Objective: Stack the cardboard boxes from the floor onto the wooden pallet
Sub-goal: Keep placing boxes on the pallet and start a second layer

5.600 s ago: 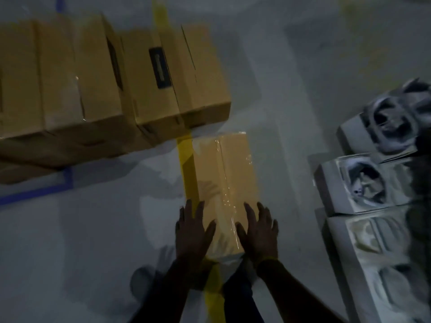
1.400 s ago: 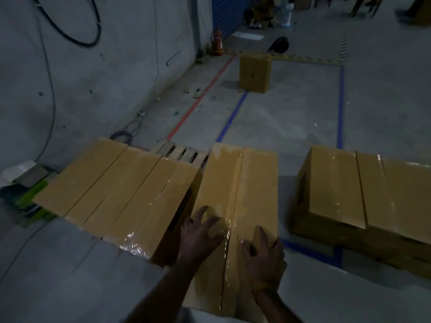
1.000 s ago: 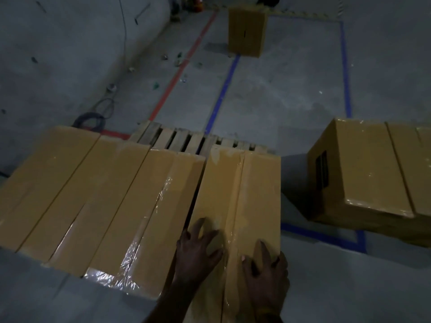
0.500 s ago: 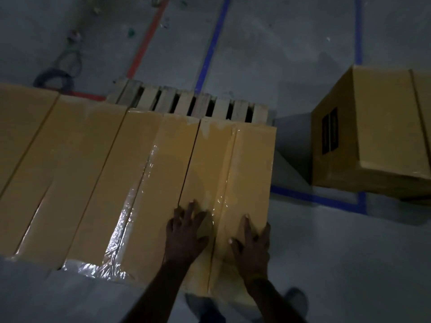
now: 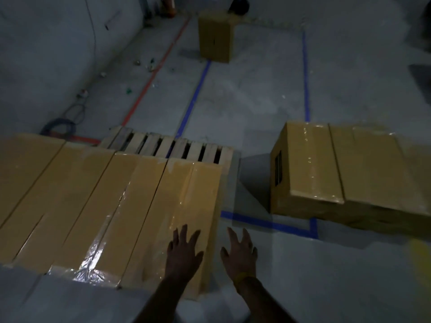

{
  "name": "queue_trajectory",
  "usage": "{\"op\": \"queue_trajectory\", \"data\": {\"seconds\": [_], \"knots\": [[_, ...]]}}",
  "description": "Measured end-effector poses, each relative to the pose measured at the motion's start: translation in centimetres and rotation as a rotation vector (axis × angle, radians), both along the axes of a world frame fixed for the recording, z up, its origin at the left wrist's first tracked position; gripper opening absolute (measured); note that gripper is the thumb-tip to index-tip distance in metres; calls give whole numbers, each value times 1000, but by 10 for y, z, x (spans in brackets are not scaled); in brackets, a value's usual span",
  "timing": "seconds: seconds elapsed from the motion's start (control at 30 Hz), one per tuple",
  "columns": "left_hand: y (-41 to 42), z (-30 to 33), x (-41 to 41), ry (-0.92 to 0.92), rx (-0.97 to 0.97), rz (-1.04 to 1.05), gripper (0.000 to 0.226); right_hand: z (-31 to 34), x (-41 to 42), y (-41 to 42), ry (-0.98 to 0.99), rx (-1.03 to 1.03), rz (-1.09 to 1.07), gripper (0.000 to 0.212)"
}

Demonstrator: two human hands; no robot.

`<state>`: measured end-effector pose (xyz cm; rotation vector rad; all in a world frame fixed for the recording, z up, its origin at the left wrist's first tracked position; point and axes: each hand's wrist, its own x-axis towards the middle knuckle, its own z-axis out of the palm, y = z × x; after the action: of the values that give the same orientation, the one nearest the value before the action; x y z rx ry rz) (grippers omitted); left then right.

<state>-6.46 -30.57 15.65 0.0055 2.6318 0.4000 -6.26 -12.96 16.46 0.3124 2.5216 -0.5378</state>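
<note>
l hand [image 5: 184, 252] flat on box [image 5: 177, 213], r hand [image 5: 240, 252] off beside it (both w/ fingers spread).

- A row of tan, tape-sealed cardboard boxes [image 5: 93, 206] sits side by side on a slatted wooden pallet [image 5: 177, 148], whose far slats show bare.
- The left hand [image 5: 184, 252] hovers with spread fingers over the near end of the rightmost box in the row [image 5: 182, 194]; contact is unclear.
- The right hand [image 5: 240, 252], fingers spread, is over the grey concrete floor [image 5: 256, 101] just beside that box.
- More taped boxes [image 5: 345, 171] rest on the floor to the right, by blue floor tape [image 5: 268, 221].
- A single upright cardboard box [image 5: 215, 36] stands far back.
</note>
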Motion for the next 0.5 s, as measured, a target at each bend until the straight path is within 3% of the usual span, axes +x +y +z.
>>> {"op": "queue_trajectory", "data": {"seconds": [0.23,0.5], "knots": [[103,92,25,56,49,-18,70,90,25,111,94,53,49,70],[178,131,-2,111,-15,-103,74,129,14,198,148,33,-6,74]]}}
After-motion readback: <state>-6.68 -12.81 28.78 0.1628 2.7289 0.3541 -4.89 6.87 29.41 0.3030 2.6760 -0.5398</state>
